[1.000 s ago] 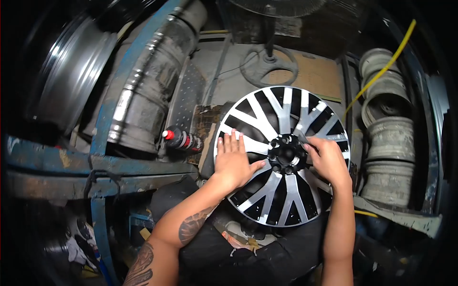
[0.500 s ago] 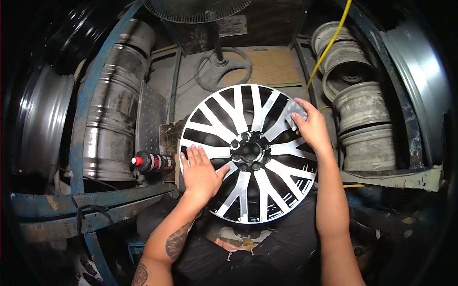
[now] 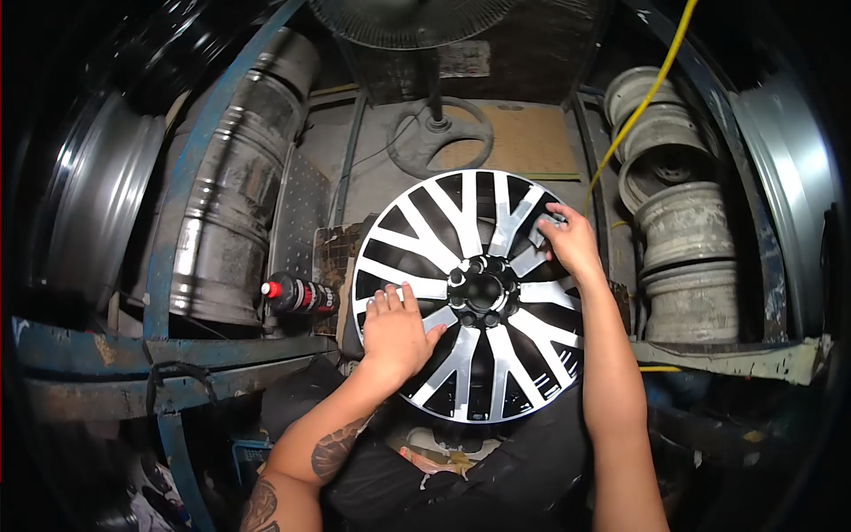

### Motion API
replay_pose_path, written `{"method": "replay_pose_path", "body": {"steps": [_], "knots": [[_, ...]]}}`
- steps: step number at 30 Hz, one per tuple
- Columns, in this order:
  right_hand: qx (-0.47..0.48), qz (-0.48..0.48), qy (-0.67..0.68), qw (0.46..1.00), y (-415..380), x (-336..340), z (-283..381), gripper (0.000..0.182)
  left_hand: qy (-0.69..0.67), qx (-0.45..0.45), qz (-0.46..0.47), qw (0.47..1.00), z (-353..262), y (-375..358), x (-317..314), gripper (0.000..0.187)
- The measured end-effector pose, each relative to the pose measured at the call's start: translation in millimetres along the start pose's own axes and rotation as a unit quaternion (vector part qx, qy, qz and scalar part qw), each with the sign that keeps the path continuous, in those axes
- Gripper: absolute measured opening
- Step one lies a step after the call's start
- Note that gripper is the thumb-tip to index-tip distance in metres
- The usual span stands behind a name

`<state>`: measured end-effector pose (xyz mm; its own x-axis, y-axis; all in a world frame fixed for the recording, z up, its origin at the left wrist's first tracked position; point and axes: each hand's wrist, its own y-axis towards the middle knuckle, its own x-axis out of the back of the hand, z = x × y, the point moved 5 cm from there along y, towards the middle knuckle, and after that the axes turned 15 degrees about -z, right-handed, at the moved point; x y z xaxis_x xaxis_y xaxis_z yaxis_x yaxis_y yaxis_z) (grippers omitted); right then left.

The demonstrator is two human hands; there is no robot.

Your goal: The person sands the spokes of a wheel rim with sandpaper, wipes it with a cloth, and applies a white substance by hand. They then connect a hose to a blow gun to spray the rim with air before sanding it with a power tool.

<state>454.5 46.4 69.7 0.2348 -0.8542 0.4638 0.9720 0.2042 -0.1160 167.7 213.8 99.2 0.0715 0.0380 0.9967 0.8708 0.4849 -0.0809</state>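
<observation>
A black wheel rim with bright silver spokes (image 3: 432,225) lies face up before me, above my dark-clothed lap. My left hand (image 3: 396,340) rests flat on its lower-left spokes, fingers spread, holding nothing. At the upper right, my right hand (image 3: 570,241) pinches a small grey sheet (image 3: 536,234), like a piece of sandpaper, against a spoke; the fingers hide much of it. The spokes near that hand look duller grey than the bright ones at the left. Black lug holes ring the open hub (image 3: 483,291).
A black bottle with a red cap (image 3: 301,294) lies left of the rim. Stacked bare rims stand in the left rack (image 3: 232,199) and the right rack (image 3: 683,222). Behind are a dusty fan base (image 3: 441,133) and fan (image 3: 412,19). A yellow hose (image 3: 651,89) hangs at the right.
My right hand has moved inward along the spokes toward the hub, its fingers more curled over the grey sheet. My left hand stays flat on the rim. The whole view has shifted slightly.
</observation>
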Motion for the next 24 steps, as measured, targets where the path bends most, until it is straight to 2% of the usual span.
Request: {"method": "replay_pose_path", "body": {"steps": [2,4,6,8,10,14,15,16,20,23,24], "knots": [[-0.013,0.003,0.034,0.999,1,-2,-5,0.050,0.004,-0.008,-0.025,1.000,3,4,1,0.091],[0.019,-0.008,0.027,0.999,1,2,-3,0.048,0.000,-0.010,-0.030,0.999,7,8,0,0.089],[0.031,-0.015,0.031,0.999,2,7,-6,0.042,-0.025,-0.003,-0.009,1.000,11,12,1,0.088],[0.042,-0.002,-0.028,0.999,-7,15,4,0.024,-0.040,-0.005,0.005,0.999,14,15,1,0.086],[0.102,0.030,-0.138,0.985,-9,20,3,0.032,-0.047,-0.011,0.013,0.999,15,15,-2,0.085],[0.131,0.139,-0.250,0.949,-29,18,1,0.041,-0.025,-0.030,-0.015,0.999,12,12,3,0.083],[0.122,0.150,-0.276,0.941,-33,18,1,0.041,-0.015,-0.039,-0.053,0.998,12,12,4,0.079],[0.110,0.160,-0.301,0.933,-37,19,0,0.040,-0.023,-0.033,-0.052,0.998,14,12,2,0.078],[0.154,0.157,-0.321,0.921,-50,18,16,0.037,-0.043,-0.031,-0.059,0.997,17,23,3,0.068],[0.205,0.182,-0.362,0.891,-57,5,18,0.041,-0.056,-0.030,-0.038,0.997,16,32,16,0.065],[0.173,0.199,-0.375,0.889,-61,0,20,0.040,-0.065,-0.006,-0.002,0.998,15,38,31,0.062]]}}
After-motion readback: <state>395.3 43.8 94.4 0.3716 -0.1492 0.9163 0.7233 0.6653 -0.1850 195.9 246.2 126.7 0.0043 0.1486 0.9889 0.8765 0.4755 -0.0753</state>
